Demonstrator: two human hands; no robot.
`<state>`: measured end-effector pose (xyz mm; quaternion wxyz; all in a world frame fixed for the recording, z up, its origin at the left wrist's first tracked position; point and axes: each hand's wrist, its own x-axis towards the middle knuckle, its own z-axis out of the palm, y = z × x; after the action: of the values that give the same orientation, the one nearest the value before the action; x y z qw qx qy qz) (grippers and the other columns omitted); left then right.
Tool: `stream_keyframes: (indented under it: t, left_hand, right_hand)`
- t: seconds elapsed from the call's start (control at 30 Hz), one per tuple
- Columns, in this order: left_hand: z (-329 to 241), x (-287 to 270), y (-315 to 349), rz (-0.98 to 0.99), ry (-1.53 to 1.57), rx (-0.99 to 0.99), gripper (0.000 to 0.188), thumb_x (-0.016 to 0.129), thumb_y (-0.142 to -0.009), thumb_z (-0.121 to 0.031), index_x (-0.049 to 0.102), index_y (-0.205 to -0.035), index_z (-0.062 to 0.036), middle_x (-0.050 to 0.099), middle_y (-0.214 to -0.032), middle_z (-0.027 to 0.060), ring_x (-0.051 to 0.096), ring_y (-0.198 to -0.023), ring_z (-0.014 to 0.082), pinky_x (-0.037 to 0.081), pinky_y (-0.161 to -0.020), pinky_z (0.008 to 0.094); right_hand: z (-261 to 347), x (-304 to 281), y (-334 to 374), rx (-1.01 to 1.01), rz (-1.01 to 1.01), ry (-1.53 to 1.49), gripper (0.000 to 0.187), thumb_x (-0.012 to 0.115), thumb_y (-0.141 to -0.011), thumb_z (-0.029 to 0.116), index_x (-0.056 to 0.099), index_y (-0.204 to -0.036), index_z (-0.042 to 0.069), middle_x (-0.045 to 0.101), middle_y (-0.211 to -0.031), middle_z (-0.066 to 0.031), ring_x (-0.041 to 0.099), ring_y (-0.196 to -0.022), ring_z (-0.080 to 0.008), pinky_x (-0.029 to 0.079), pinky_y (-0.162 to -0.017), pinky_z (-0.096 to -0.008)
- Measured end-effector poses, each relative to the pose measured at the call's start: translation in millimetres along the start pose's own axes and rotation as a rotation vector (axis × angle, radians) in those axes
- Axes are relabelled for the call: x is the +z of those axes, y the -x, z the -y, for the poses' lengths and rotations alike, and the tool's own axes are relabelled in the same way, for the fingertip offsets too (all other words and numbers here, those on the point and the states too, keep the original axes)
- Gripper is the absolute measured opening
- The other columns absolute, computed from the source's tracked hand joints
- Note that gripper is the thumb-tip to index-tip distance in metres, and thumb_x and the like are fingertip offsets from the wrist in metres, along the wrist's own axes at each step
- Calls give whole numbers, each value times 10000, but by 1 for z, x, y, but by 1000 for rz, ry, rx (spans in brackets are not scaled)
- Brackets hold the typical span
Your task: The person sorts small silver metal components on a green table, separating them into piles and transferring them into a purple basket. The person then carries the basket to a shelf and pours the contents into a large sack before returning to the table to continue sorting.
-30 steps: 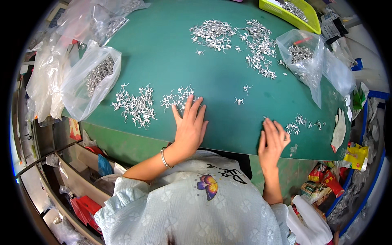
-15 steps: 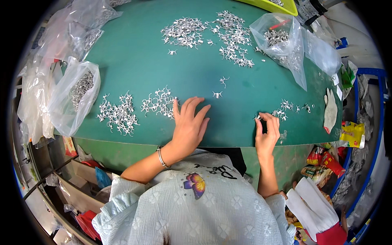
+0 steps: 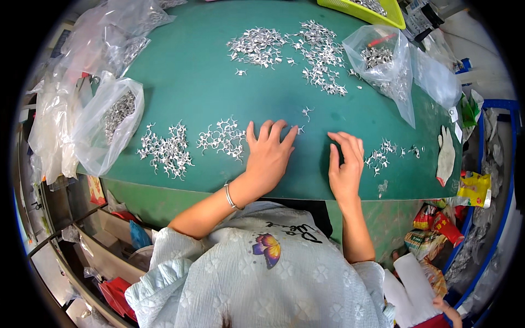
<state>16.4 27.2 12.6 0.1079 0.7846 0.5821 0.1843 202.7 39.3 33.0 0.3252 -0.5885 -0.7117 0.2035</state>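
My left hand point(image 3: 269, 158) hovers over or rests on the green table, palm down with its fingers spread. Its index fingertip reaches a small silver metal clip point(image 3: 301, 130), partly hidden by that finger; whether it presses on the clip I cannot tell. Just beyond lies another loose clip with curved prongs point(image 3: 307, 113). To the right, my right hand point(image 3: 346, 168) is held with thumb and bent fingers apart, and nothing shows between them. A small group of clips point(image 3: 381, 156) lies right of it. Left of my left hand is a loose heap of clips point(image 3: 223, 138).
Another clip heap point(image 3: 165, 150) lies farther left, beside a clear bag of clips point(image 3: 117, 112). Two big heaps point(image 3: 256, 46) spread at the far side. A second bag point(image 3: 377, 57), a yellow-green basket point(image 3: 355, 12) and a white glove point(image 3: 445, 156) are on the right.
My left hand has moved right, from the clip heap to the loose clip. My right hand has left the small group, moved left and opened from a pinch. The view has shifted slightly.
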Motion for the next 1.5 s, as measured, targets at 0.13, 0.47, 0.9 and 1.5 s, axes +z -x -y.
stream_keyframes:
  t: [0.13, 0.47, 0.9, 1.5]
  left_hand:
    - [4, 0, 4, 5, 100, -26, 468, 654, -832, -93, 549, -1287, -106, 491, -1236, 93, 453, -1166, 297, 284, -1030, 555]
    - [-9, 5, 5, 72, 87, 74, 595, 581, -725, 36, 544, -1303, -100, 476, -1270, 107, 436, -1180, 320, 292, -1009, 596]
    - [-17, 2, 13, 142, 74, 118, 668, 584, -687, 55, 527, -1336, -98, 448, -1307, 110, 413, -1216, 343, 248, -1031, 660]
    - [3, -6, 28, 62, 246, 190, 399, 698, -787, -40, 593, -1164, 35, 526, -1328, 176, 471, -1273, 356, 332, -1089, 528]
  right_hand:
    - [3, 17, -26, -107, 102, -7, 366, 539, -855, -46, 577, -1212, 26, 560, -1285, -116, 486, -1210, -314, 354, -991, -427]
    - [-9, 5, -3, -116, 224, 182, 432, 486, -852, -91, 562, -1262, 24, 520, -1370, -92, 384, -1367, -290, 256, -1088, -519]
    - [-16, -16, 54, -22, 247, 441, 501, 597, -888, 102, 461, -1359, -3, 381, -1482, -132, 307, -1395, -348, 192, -1104, -569]
    - [-37, -32, 46, 40, 206, 602, 621, 640, -883, 237, 410, -1424, 36, 313, -1541, -63, 217, -1447, -321, 149, -1111, -644]
